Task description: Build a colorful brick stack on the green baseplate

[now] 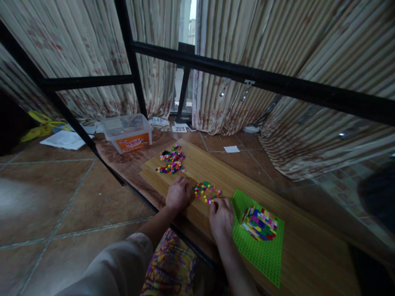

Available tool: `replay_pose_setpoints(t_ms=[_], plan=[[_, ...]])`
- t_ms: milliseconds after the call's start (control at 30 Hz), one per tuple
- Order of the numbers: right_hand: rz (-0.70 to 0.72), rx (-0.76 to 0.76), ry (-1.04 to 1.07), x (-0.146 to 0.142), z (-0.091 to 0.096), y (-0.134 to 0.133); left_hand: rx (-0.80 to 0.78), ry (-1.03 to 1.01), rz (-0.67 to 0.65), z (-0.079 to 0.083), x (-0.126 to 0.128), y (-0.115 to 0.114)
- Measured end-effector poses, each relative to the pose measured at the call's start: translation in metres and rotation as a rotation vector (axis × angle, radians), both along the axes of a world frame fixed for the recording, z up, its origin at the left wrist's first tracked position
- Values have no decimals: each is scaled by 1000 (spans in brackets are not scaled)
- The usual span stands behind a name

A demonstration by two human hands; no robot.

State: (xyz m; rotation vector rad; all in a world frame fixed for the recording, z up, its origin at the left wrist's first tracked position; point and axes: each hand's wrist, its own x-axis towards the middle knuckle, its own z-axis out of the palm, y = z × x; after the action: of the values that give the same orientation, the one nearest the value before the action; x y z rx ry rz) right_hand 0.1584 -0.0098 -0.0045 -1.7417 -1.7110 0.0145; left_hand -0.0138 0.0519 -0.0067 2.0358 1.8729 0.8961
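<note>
A wooden board [203,166] lies on the floor in front of me. My left hand [178,193] rests on it as a loose fist, just left of a small scatter of coloured bricks [206,191]. My right hand [221,218] has its fingers pinched together at the near edge of that scatter; whether a brick is in them is hidden. Right of that hand lies a green baseplate [262,253] carrying a multicoloured brick build [259,223]. A larger pile of coloured bricks [172,161] sits farther back on the board.
A clear plastic box [128,132] with an orange label stands at the back left. Black metal frame bars [216,68] cross above and beside the board. Striped curtains [277,53] hang behind. Papers [63,139] and yellow scissors [43,123] lie on the tiled floor at left.
</note>
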Motion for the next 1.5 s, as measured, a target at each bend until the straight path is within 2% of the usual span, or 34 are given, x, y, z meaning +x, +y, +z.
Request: replay_pose_setpoints(t_ms=[167,333,400,633,767,1200,1300,1400,1500], plan=[[-4,-17,114,1,19,-11,11,2,-1,3,0,0],[0,-58,466,8,30,-45,16,6,6,4,-1,0],[-9,-66,547,16,31,-60,27,15,4,4,-1,1],[-223,19,634,65,35,-97,38,27,21,2,-2,3],[-287,39,622,81,39,-99,52,32,22,1,-3,4],[-239,53,313,84,47,-90,68,45,24,3,-3,3],[-285,36,357,84,47,-90,52,46,28,3,-2,3],[-335,0,497,82,45,-94,53,34,23,2,-2,3],[-306,-21,639,75,40,-101,65,25,20,1,-2,4]])
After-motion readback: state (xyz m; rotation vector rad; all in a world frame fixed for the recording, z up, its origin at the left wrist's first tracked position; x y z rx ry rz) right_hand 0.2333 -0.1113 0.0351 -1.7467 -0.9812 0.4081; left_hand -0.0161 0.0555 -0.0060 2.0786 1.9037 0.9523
